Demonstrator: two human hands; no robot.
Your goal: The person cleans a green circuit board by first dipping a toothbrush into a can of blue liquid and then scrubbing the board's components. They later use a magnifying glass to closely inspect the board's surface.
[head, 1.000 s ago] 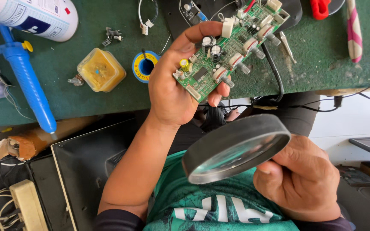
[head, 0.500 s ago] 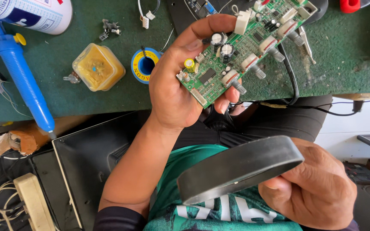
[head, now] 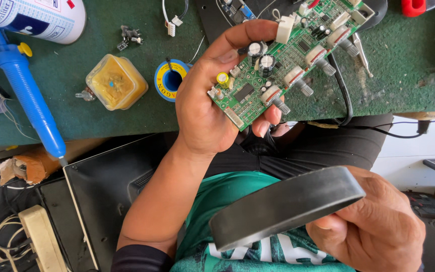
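Nearest the camera, the right hand (head: 373, 221) grips a round black-rimmed magnifying lens (head: 287, 207), fingers closed around its edge. The lens is tilted almost edge-on and sits low, over the green shirt (head: 237, 194).

Further out, the left hand (head: 212, 95) holds a green circuit board (head: 283, 60) above the near edge of the desk (head: 404, 75). The thumb presses the component side; the fingers wrap beneath the board.

On the desk beyond lie a yellow flux tub (head: 117, 81), a solder spool (head: 169, 78), a blue desoldering pump (head: 26, 90) and a white spray can (head: 31, 17).

Risk: the board is clamped at one end only. Thumb pressure on the upright capacitors may bend their leads. A slackened hold may let the board drop past the desk edge. The edge-held lens may slip from the fingers.
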